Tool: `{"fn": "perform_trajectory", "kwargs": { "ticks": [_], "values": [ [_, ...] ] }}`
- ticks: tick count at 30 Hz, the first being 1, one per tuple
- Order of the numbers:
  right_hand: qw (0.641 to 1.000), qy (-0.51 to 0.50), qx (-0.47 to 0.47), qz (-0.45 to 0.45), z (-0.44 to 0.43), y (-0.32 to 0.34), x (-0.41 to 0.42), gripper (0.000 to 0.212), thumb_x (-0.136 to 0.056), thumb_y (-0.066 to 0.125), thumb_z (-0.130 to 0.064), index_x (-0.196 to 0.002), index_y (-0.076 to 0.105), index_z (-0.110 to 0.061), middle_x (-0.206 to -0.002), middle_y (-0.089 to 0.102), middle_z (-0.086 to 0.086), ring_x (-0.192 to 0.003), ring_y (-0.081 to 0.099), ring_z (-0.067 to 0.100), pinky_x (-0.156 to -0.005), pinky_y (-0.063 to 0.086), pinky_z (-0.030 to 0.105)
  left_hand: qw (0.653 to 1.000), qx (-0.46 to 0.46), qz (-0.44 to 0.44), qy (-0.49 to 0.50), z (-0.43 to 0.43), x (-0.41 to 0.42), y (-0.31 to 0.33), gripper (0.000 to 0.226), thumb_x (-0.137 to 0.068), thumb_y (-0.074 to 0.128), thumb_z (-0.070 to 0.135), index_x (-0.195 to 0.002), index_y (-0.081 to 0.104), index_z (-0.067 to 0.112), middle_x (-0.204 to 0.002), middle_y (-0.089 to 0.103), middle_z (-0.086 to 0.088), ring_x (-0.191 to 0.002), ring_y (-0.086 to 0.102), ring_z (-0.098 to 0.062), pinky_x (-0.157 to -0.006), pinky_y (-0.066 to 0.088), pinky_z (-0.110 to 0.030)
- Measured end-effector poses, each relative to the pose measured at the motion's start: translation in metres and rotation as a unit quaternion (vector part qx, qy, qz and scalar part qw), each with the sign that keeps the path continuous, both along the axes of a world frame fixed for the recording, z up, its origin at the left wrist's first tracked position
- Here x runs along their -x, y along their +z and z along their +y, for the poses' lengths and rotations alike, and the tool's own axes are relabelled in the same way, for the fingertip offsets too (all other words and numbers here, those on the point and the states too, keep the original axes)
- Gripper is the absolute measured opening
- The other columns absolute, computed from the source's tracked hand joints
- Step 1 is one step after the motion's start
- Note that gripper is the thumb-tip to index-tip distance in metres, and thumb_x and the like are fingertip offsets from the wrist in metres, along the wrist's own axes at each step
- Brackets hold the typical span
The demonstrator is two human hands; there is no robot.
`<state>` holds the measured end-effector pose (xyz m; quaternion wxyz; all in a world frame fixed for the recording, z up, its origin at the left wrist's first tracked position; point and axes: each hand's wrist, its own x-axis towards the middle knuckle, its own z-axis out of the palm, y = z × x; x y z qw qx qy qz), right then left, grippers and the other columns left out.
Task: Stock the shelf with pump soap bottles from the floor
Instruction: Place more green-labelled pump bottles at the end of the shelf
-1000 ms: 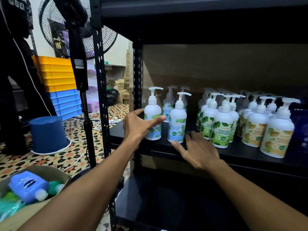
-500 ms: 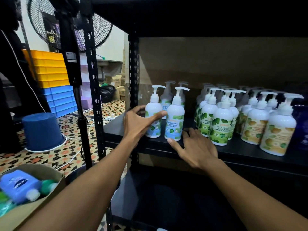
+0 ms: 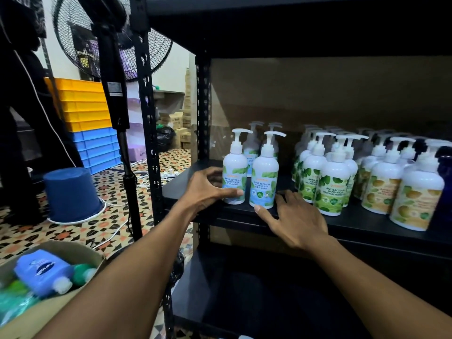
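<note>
- Head view, at the shelf (image 3: 367, 222): left hand (image 3: 208, 189) curled round the lower body of the left cool mint bottle (image 3: 234, 177), thumb across its label, fingers behind; a light steadying hold, bottle upright on the board.
- Right hand (image 3: 293, 218) spread flat, palm down on the shelf's front edge, gripping nothing; thumb tip just touching the base of the right cool mint bottle (image 3: 265, 178).
- Compared with a second ago: left thumb lower on the label, down from mid-body to near the base; both front bottles on the same spots, right hand unmoved. Judged a final squaring-up of the pair, not a fresh placement.
- For the task: two-bottle front row seated ahead of two more dim bottles behind; release and a reach back to the floor stock likely next.
- Legible on both front labels: "ANTIBACTERIAL HAND WASH COOL MINT"; brand line above too small to read.
- To the right, well apart across a gap: green-leaf bottles (image 3: 332, 182) reading "ANTIBACTERIAL HAND WASH MAXIMUM PROTECTION", last word cut off; beyond them yellow-fruit bottles (image 3: 415, 196), print blurred.
- Lower left, on the floor: open cardboard box (image 3: 80, 250) holding a blue refill bottle (image 3: 44, 272) with a dark oval logo, wording unreadable, beside green packs.
- Background: upturned blue bucket (image 3: 71, 194), stacked yellow and blue crates (image 3: 85, 123), standing fan (image 3: 112, 37).
</note>
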<state>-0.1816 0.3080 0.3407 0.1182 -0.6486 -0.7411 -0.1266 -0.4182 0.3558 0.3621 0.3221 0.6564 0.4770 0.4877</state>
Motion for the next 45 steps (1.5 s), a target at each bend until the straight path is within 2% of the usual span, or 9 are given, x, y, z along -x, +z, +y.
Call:
{"fn": "perform_trajectory", "kwargs": {
  "ticks": [3,11,16,19,23,28,33,40,45],
  "values": [
    [1.0,0.0,0.001,0.002,-0.001,0.001,0.001,0.097,-0.087,0.003,-0.084,-0.146,0.046,-0.02,-0.145,0.047,0.004,-0.135,0.043,0.023,-0.098,0.045,0.041,1.0,0.005,-0.007,-0.006,0.003,0.001,-0.002,0.069,-0.063,0.1,0.019,-0.123,0.066,0.013,-0.11,0.077,0.001,-0.091,0.075,-0.004,-0.074,0.058,-0.015],
    [1.0,0.001,0.005,0.005,-0.003,0.001,0.001,0.096,-0.088,0.005,-0.083,-0.151,0.041,-0.02,-0.152,0.042,0.003,-0.14,0.038,0.022,-0.102,0.042,0.04,1.0,0.009,-0.011,-0.006,0.002,0.002,-0.003,0.066,-0.065,0.099,0.017,-0.122,0.068,0.008,-0.108,0.078,0.001,-0.09,0.076,-0.001,-0.076,0.058,-0.015],
    [1.0,0.001,0.009,0.024,-0.004,0.002,0.001,0.095,-0.087,0.009,-0.086,-0.15,0.041,-0.022,-0.148,0.046,0.002,-0.136,0.043,0.022,-0.097,0.044,0.04,1.0,-0.001,-0.027,-0.011,-0.001,0.0,-0.003,0.093,-0.043,0.099,0.047,-0.124,0.069,0.013,-0.112,0.078,0.003,-0.098,0.076,-0.007,-0.085,0.06,-0.021],
    [0.99,-0.003,-0.014,0.141,-0.007,0.005,0.003,0.09,-0.083,0.031,-0.09,-0.147,0.043,-0.028,-0.138,0.055,-0.001,-0.124,0.054,0.022,-0.091,0.049,0.04,1.0,0.004,-0.026,-0.013,0.0,0.001,-0.002,0.08,-0.049,0.1,0.04,-0.119,0.07,0.015,-0.11,0.079,0.003,-0.097,0.077,-0.008,-0.084,0.06,-0.019],
    [0.924,0.022,-0.078,0.373,-0.005,0.005,0.009,0.087,-0.067,0.066,-0.085,-0.135,0.055,-0.033,-0.122,0.067,-0.013,-0.108,0.064,0.009,-0.094,0.056,0.037,1.0,0.01,-0.024,-0.008,0.007,0.002,-0.007,0.064,-0.061,0.101,0.021,-0.117,0.071,0.011,-0.109,0.08,-0.001,-0.098,0.077,-0.014,-0.084,0.061,-0.022],
    [0.907,-0.009,-0.077,0.414,0.012,0.014,0.017,0.066,-0.064,0.089,-0.06,-0.115,0.063,-0.027,-0.098,0.072,-0.014,-0.083,0.068,0.002,-0.078,0.059,0.027,0.999,0.01,-0.028,-0.017,0.011,0.001,-0.006,0.066,-0.057,0.102,0.028,-0.114,0.072,0.017,-0.108,0.08,0.001,-0.095,0.077,-0.011,-0.088,0.062,-0.028],
    [0.9,-0.036,-0.056,0.431,0.042,0.016,0.023,0.059,-0.074,0.087,-0.043,-0.122,0.062,-0.02,-0.113,0.073,-0.003,-0.097,0.07,0.016,-0.089,0.057,0.034,0.999,0.002,-0.031,-0.012,0.01,0.002,-0.008,0.07,-0.053,0.103,0.035,-0.113,0.073,0.017,-0.107,0.08,0.002,-0.094,0.077,-0.008,-0.087,0.063,-0.029],
    [0.891,-0.101,-0.052,0.439,0.082,0.022,0.029,0.049,-0.081,0.084,-0.041,-0.12,0.066,-0.018,-0.12,0.071,0.006,-0.111,0.065,0.028,-0.081,0.043,0.029,1.0,-0.006,-0.02,-0.011,0.012,0.003,-0.009,0.063,-0.06,0.101,0.03,-0.115,0.073,0.015,-0.106,0.08,0.002,-0.093,0.077,-0.008,-0.086,0.063,-0.028],
    [0.885,-0.113,-0.052,0.449,0.099,0.022,0.029,0.044,-0.085,0.08,-0.037,-0.121,0.067,-0.015,-0.122,0.07,0.011,-0.116,0.062,0.033,-0.088,0.047,0.032,1.0,-0.011,-0.023,-0.012,0.011,0.001,-0.009,0.056,-0.062,0.1,0.026,-0.11,0.072,0.019,-0.106,0.079,0.002,-0.09,0.077,-0.005,-0.08,0.061,-0.021]
  ]
}}
